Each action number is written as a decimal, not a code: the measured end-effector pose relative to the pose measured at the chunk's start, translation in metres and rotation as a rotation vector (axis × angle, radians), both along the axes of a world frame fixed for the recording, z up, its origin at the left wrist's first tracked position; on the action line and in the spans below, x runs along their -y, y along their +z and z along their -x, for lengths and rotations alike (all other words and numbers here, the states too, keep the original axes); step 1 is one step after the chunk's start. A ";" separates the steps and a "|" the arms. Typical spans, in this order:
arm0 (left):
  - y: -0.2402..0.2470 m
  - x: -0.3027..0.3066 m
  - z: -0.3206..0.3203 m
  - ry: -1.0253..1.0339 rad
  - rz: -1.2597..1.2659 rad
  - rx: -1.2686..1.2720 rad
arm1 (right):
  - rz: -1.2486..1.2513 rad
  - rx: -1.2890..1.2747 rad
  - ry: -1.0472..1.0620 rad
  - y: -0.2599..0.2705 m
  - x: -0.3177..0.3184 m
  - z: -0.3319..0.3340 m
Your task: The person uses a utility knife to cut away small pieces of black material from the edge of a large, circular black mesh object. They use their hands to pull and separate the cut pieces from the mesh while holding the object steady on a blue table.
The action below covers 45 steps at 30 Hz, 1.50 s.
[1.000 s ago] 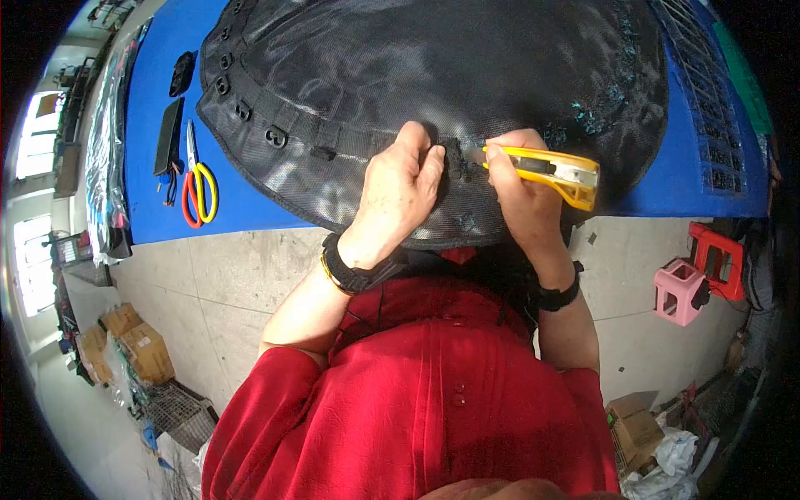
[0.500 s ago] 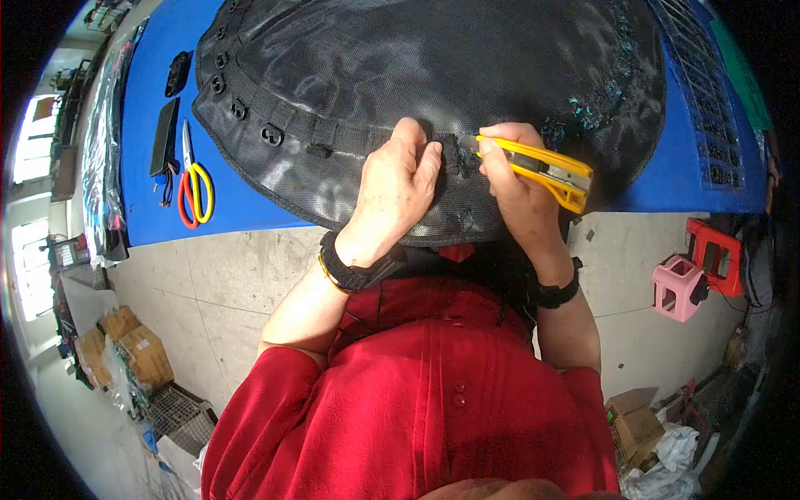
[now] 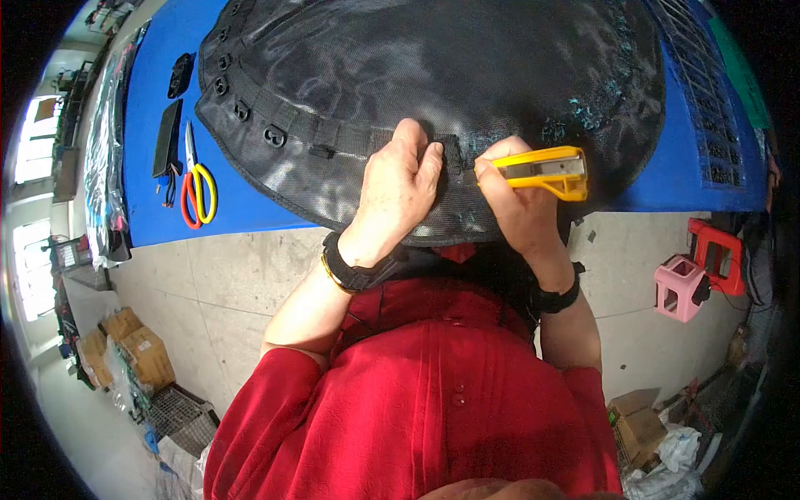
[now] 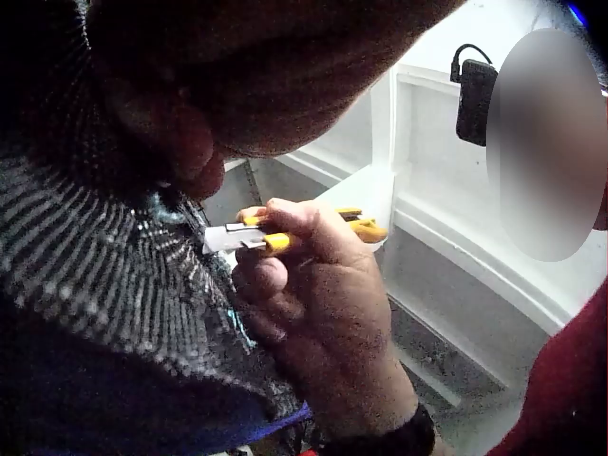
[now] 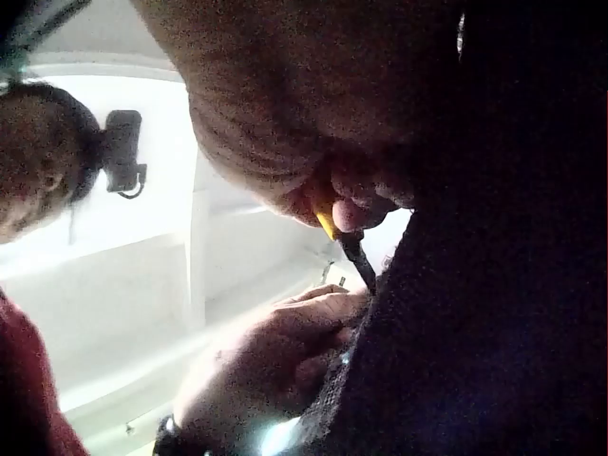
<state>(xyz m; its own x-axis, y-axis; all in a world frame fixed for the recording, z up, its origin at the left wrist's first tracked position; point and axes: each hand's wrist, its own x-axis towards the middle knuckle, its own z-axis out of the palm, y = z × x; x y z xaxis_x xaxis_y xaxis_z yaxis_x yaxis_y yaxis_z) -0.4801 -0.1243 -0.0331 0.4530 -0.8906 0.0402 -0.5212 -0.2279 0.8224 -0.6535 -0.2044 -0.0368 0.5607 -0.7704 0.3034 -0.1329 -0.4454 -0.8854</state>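
A round black mesh piece (image 3: 500, 67) with a webbing band and dark plastic fittings lies on the blue table. My left hand (image 3: 398, 185) grips the mesh at the band's end, beside a patch of loose threads. In my right hand (image 3: 525, 208) is a yellow utility knife (image 3: 547, 171), its front end close to that patch. The left wrist view shows the knife's pale blade (image 4: 223, 237) right at the mesh, near the left fingertips. In the right wrist view the knife's dark tip (image 5: 357, 261) points down at the cloth next to the left hand (image 5: 275, 356).
Scissors (image 3: 198, 196) with red and yellow handles lie at the table's left, next to a black pouch (image 3: 167, 137) and a small black item (image 3: 180, 75). Teal thread scraps (image 3: 587, 112) dot the mesh. A dark grid-patterned panel (image 3: 708, 108) lies on the right.
The knife has turned in the right hand: its handle slanted downward to the right before and now lies nearly level, slightly farther left. The left hand has barely moved.
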 end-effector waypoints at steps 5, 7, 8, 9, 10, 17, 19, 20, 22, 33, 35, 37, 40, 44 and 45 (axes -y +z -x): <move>-0.004 0.001 -0.001 0.026 -0.024 -0.035 | -0.160 0.066 -0.059 0.004 0.005 0.003; 0.007 0.001 0.001 0.052 -0.082 -0.100 | -0.204 0.107 -0.119 0.002 0.003 0.001; 0.012 0.001 0.003 0.065 -0.111 -0.133 | -0.231 0.112 -0.125 0.001 0.003 0.001; 0.015 0.001 0.004 0.061 -0.115 -0.117 | -0.259 0.116 -0.129 0.001 0.002 0.001; 0.017 0.001 0.005 0.057 -0.118 -0.101 | -0.270 0.115 -0.134 0.000 0.002 0.001; 0.006 0.000 0.001 0.024 -0.126 -0.055 | -0.264 0.080 -0.166 -0.003 0.003 0.001; 0.004 0.000 0.001 0.018 -0.112 -0.060 | -0.240 0.057 -0.168 -0.003 0.003 0.000; 0.004 0.000 0.001 0.016 -0.105 -0.063 | -0.231 0.046 -0.166 -0.002 0.002 -0.001; 0.006 0.000 0.000 0.006 -0.105 -0.050 | -0.227 0.032 -0.157 0.003 0.001 -0.002; 0.004 -0.001 0.002 0.013 -0.090 -0.074 | -0.080 0.046 -0.112 -0.005 0.004 -0.004; 0.004 -0.001 0.002 0.014 -0.090 -0.081 | -0.091 0.030 -0.104 -0.003 0.004 -0.003; 0.004 -0.002 0.002 0.015 -0.080 -0.083 | -0.160 -0.013 -0.092 0.005 0.004 -0.001; 0.002 -0.002 0.001 0.014 -0.067 -0.076 | -0.133 -0.050 -0.073 0.006 0.006 0.000; 0.000 -0.002 0.001 0.008 -0.045 -0.073 | 0.003 -0.109 -0.003 0.005 0.000 0.004; 0.001 -0.002 0.001 0.015 -0.058 -0.079 | -0.027 -0.082 -0.003 0.004 -0.001 0.005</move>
